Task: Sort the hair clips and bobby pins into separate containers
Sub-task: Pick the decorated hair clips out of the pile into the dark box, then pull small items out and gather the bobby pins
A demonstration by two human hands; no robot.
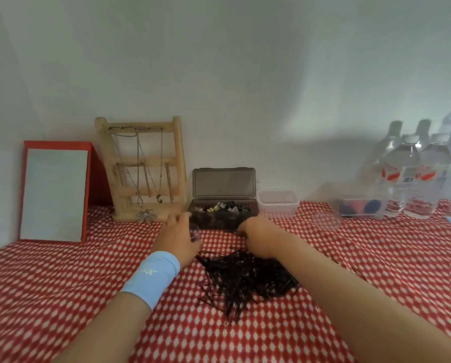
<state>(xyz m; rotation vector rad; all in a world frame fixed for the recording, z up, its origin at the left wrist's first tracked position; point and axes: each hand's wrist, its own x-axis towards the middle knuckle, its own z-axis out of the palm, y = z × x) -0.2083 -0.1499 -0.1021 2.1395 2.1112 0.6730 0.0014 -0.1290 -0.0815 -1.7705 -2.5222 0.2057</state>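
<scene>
A loose heap of dark bobby pins (245,279) lies on the red-and-white cloth in front of me. Behind it stands a dark box (248,218) with its lid up, and small hair clips (224,206) lie inside. My left hand (178,237), with a light blue wristband, is just left of the box and its fingers curl round a small clear cup (195,233). My right hand (257,238) is at the far edge of the heap, fingers curled down and pinching a few bobby pins. The picture is blurred.
A clear tub (276,205) stands right of the dark box, then a clear round lid or cup (326,221), a clear box with dark and red items (360,209) and water bottles (413,179). A wooden necklace stand (145,169) and a red-framed mirror (54,192) stand at the left.
</scene>
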